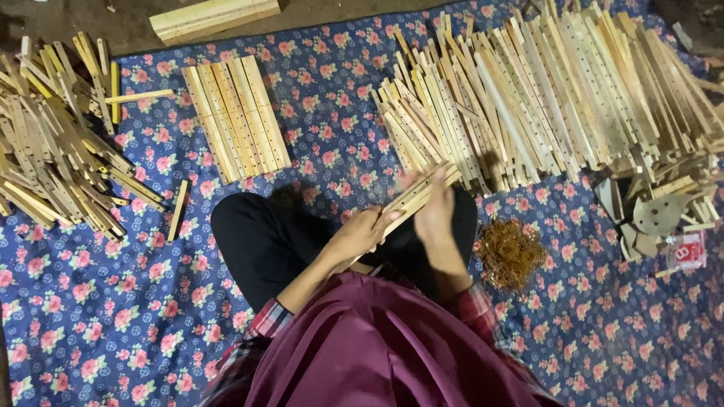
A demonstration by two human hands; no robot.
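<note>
Head cam, looking down at a person seated cross-legged on a blue cloth with pink flower print (113,316).

Left hand (362,234) is clenched round the near end of a small bundle of pale flat wooden slats (413,197). The bundle sits above the lap and runs diagonally up and right, toward the big pile.

Right hand (435,211) lies against the far part of the same bundle, fingers pointing up along it. Blurred, so I cannot tell whether it grips or just presses flat on the slats.

Around the hands:
- Large fanned heap of long pale wooden slats with rows of small holes (543,90), upper right, its near edge just beyond the bundle tip.
- Neat flat row of yellowish wooden slats laid side by side (235,117), upper middle-left, well apart from the hands.
- Loose pile of shorter wooden sticks (53,143) at the left edge; one single stick (179,209) lies alone just beside it.
- Tangle of brown rubber bands (510,252) on the cloth just right of the right forearm.
- Small scrap wood offcuts (652,218) and a small red-and-white packet (685,252) at far right.
- Thick pale wooden block (215,16) on bare ground at top, off the cloth.
</note>
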